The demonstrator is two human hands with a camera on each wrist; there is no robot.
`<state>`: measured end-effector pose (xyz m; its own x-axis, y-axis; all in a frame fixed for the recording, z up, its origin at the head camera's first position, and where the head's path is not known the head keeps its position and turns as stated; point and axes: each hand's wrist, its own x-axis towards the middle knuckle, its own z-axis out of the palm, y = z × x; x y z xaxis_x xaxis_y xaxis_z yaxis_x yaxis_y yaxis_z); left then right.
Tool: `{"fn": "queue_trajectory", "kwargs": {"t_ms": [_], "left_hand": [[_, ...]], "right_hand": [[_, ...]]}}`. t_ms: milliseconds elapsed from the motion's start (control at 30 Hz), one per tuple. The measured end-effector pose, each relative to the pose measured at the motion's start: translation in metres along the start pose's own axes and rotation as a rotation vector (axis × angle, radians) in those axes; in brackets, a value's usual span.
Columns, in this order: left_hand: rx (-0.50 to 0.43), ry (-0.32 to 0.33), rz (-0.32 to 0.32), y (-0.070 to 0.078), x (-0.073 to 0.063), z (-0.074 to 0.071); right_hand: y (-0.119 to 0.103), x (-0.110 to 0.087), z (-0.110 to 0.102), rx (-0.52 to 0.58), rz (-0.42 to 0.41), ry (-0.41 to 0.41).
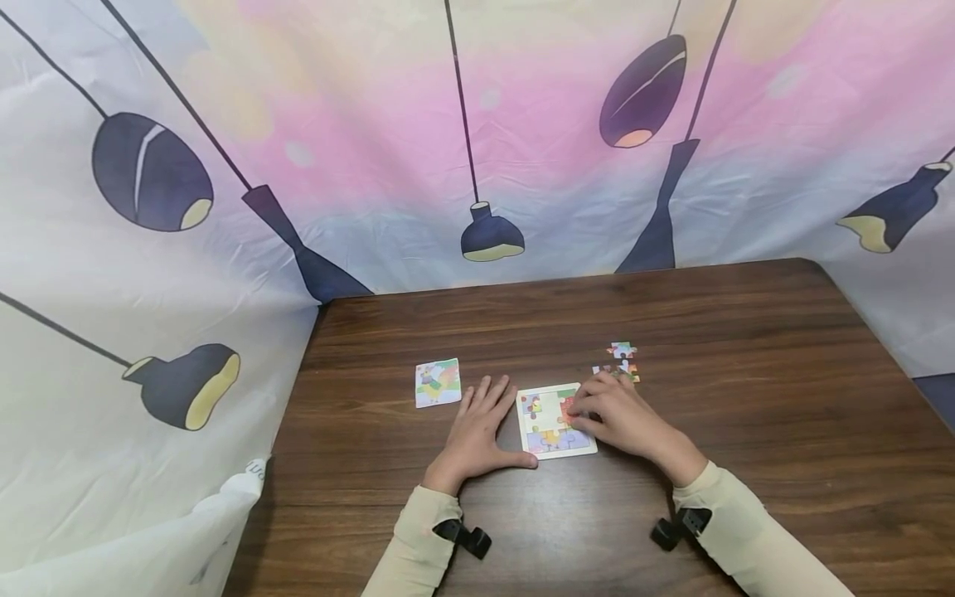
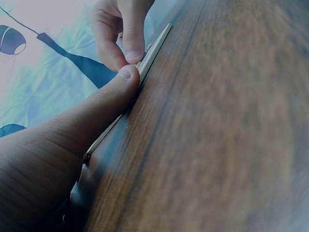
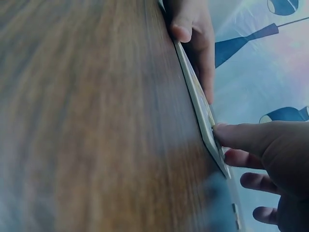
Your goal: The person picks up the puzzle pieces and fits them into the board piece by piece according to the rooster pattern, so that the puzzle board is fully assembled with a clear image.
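1) Jigsaw tray (image 1: pixel 550 406), pale-rimmed and square, lies flat on the brown wood-grain table (image 1: pixel 783 398), just below and right of the middle of the head frame
2) Tray contents: joined lilac and yellow pieces (image 1: pixel 555 439) along the lower side, one piece (image 1: pixel 531 405) at the upper left; a patch of cream floor shows between
3) Left hand (image 1: pixel 477 435): fingers straight and spread, clasping nothing; it lies along the tray's left side, thumb tip at the lower left corner
4) Right hand (image 1: pixel 615 414): fingers bent over the tray's right side, thumb and forefinger tips close together at a red piece (image 1: pixel 566 406); cannot tell whether they pinch it or only touch it
5) Loose jigsaw pieces (image 1: pixel 622 350) lie above the right hand, the nearer ones partly hidden by it
6) Picture card (image 1: pixel 438 383), showing a yellow-bodied figure, lies upper left of the left hand
7) Cream sleeves (image 1: pixel 418 531) cover both forearms; a black wrist device (image 1: pixel 477 543) is strapped on each
8) Pastel cloth backdrop (image 1: pixel 358 124), printed with dark pendant lamps, fills the upper frame
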<state>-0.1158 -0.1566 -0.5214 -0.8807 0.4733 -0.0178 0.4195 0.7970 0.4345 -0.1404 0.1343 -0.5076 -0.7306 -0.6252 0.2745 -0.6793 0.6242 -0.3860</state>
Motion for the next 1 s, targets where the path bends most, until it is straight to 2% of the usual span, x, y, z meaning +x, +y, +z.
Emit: {"fn": "queue_trajectory", "kwargs": {"t_ms": [233,567,733,800,900,1000], "left_hand": [[0.005,0.002,0.002,0.0,0.0,-0.001],[0.015,0.0,0.006,-0.002,0.0,-0.006],[0.015,0.003,-0.005,-0.003,-0.001,-0.005],[0.016,0.005,-0.003,-0.003,0.0,-0.004],[0.021,0.003,0.002,-0.002,0.0,-0.001],[0.024,0.005,0.007,-0.002,0.0,0.0]], "right_hand": [[-0.012,0.001,-0.002,-0.048,0.061,-0.018],[-0.016,0.007,0.003,0.077,0.202,0.027],[-0.015,0.008,0.001,0.085,0.176,0.012],[-0.01,0.006,-0.002,0.094,0.153,0.034],[0.004,0.0,-0.01,0.111,0.15,0.114],[0.025,-0.006,-0.021,0.112,0.213,0.187]]}}
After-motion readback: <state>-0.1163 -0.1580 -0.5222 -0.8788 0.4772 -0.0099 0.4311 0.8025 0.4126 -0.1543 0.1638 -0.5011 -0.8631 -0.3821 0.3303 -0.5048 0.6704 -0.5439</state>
